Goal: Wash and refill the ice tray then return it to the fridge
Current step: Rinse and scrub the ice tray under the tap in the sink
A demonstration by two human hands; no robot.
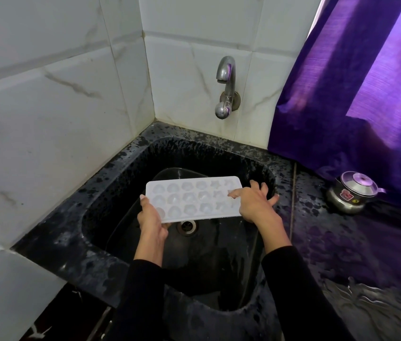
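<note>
Over the black stone sink (120, 193), the white rectangular plastic ice tray (192, 199) looks light, stiff, probably slippery. The left hand (151, 217) grips one short end; the right hand (256, 203) rests fingers spread on the other.

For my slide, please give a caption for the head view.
Both hands hold a white ice tray over the black sink.
</note>
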